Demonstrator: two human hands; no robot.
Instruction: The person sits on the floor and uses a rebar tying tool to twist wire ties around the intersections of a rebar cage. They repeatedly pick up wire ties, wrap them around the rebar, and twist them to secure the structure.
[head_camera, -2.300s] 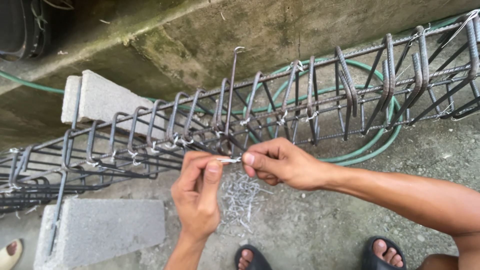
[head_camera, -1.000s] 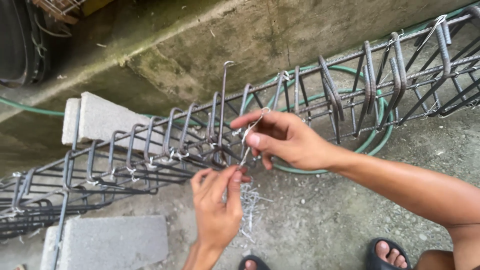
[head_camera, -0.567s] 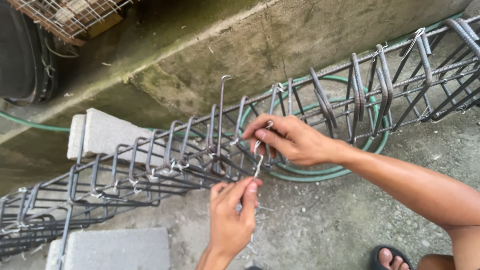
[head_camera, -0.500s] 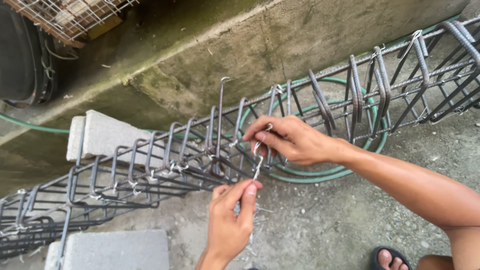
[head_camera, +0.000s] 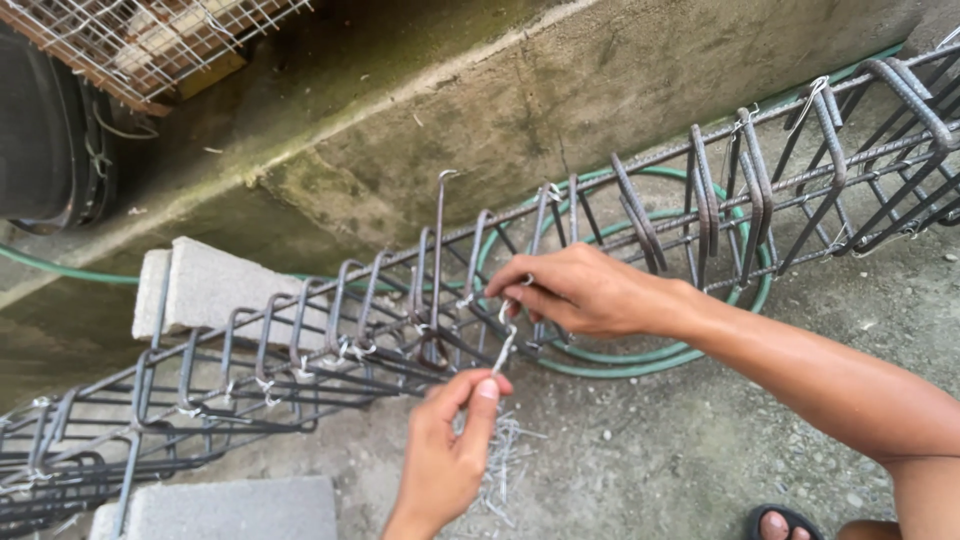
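A long rebar cage (head_camera: 300, 340) of dark steel bars and stirrups lies across two grey concrete blocks. My right hand (head_camera: 575, 292) reaches in from the right and pinches the upper end of a short piece of shiny tie wire (head_camera: 505, 340) at the cage's near side. My left hand (head_camera: 450, 455) comes up from below and pinches the wire's lower end between thumb and forefinger. The wire runs slanted between both hands, looped around a cage bar.
A pile of cut tie wires (head_camera: 505, 475) lies on the concrete ground under my left hand. A green hose (head_camera: 640, 355) coils under the cage. Concrete blocks (head_camera: 205, 290) (head_camera: 235, 510) support the cage. A concrete wall rises behind; a wire mesh crate (head_camera: 150, 40) sits top left.
Both hands held the wire in front of the cage earlier. My right hand has since moved up to the cage bars, my left hand stayed lower, and the wire now stretches between them.
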